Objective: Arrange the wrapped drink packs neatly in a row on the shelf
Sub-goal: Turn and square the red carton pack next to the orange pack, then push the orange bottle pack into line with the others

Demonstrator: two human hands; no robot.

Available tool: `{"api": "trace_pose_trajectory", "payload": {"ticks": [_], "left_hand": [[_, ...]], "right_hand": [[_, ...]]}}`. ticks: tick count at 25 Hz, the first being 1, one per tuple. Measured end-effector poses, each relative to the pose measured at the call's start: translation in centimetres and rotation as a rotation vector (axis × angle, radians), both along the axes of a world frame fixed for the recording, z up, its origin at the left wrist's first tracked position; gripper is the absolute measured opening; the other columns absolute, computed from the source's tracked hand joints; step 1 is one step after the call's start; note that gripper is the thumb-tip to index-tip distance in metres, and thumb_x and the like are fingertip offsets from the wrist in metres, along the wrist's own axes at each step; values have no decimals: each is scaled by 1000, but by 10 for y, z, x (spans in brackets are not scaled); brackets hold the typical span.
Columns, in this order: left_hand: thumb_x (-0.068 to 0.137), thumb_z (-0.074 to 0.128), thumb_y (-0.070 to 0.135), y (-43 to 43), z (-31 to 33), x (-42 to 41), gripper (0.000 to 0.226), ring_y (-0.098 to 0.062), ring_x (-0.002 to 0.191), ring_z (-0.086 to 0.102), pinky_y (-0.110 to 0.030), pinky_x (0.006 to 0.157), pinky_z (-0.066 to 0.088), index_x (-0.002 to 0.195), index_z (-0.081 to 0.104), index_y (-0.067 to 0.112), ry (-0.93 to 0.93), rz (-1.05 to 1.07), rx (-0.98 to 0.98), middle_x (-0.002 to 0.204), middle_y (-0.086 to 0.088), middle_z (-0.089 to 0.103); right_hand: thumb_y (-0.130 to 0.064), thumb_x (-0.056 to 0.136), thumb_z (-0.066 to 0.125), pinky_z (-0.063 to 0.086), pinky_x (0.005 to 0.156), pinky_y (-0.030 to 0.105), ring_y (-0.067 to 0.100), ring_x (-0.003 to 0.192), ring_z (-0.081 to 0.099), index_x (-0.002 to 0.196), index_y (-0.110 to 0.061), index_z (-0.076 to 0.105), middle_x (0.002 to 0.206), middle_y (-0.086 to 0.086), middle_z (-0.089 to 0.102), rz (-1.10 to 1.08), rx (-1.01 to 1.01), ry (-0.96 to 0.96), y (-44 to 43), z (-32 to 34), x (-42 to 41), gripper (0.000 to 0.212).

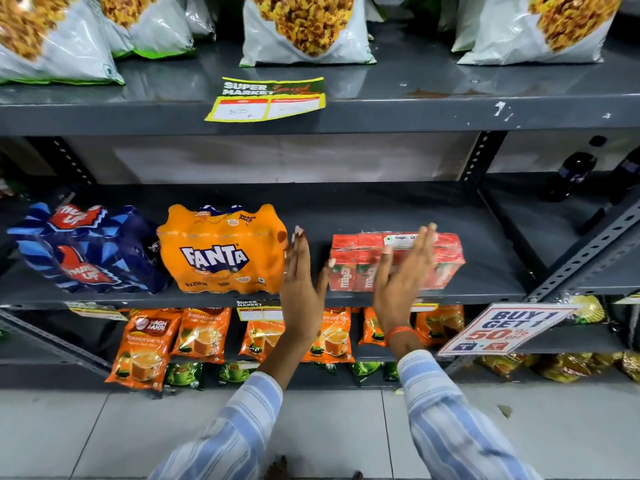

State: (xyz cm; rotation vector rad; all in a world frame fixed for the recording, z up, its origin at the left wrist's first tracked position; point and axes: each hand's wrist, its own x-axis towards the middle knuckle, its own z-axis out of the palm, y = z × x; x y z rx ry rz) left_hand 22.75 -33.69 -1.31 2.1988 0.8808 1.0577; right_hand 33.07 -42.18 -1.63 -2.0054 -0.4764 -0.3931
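Observation:
Three wrapped drink packs stand on the middle grey shelf [398,209]: a blue Thums Up pack [90,251] at the left, an orange Fanta pack [221,249] beside it, and a red Maaza carton pack [446,258] to the right with a gap between. My left hand [303,282] is flat with fingers apart, held in the gap just right of the Fanta pack. My right hand [403,275] is also flat and open, in front of the Maaza pack's left half. Whether either palm touches a pack is unclear.
Snack bags [304,29] fill the upper shelf, with a yellow price tag [266,98] on its edge. Orange tea packets [145,348] hang on the lower shelf. A "Buy 1 Get 1" sign [502,329] juts out at the right. Dark bottles [571,178] stand in the neighbouring bay.

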Motion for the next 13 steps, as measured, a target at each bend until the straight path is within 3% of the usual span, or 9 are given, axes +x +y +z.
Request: {"api": "trace_pose_trajectory", "payload": {"ticks": [3, 5, 9, 13], "left_hand": [[88, 47, 48, 38, 5, -34, 81, -18, 146, 8, -35, 119, 11, 147, 8, 11, 0, 147, 85, 158, -10, 12], [86, 49, 50, 80, 3, -69, 89, -24, 147, 0, -40, 121, 5, 147, 1, 5, 4, 297, 25, 158, -17, 4], [78, 42, 60, 142, -6, -117, 99, -39, 144, 10, -47, 118, 12, 145, 5, -2, 48, 306, -223, 155, -26, 12], [85, 61, 39, 154, -13, -122, 87, -43, 140, 21, -52, 113, 24, 144, 13, -2, 39, 248, -294, 152, -27, 20]], "right_hand": [[-36, 97, 35, 6, 121, 25, 17, 148, 5, 149, -8, 14, 159, 6, 10, 301, 45, 21, 61, 3, -55, 63], [-46, 95, 35, 6, 118, 19, 12, 148, 5, 150, -14, 10, 160, 1, 10, 468, 38, 125, 101, 1, -90, 68], [-59, 87, 29, 21, 119, 42, 21, 146, 18, 150, -17, 11, 158, 7, 19, 502, 41, 264, 139, -13, -120, 77], [-57, 90, 26, 35, 110, 48, 23, 135, 37, 145, -14, 26, 146, 9, 38, 435, 74, 266, 142, -17, -121, 70]]}}
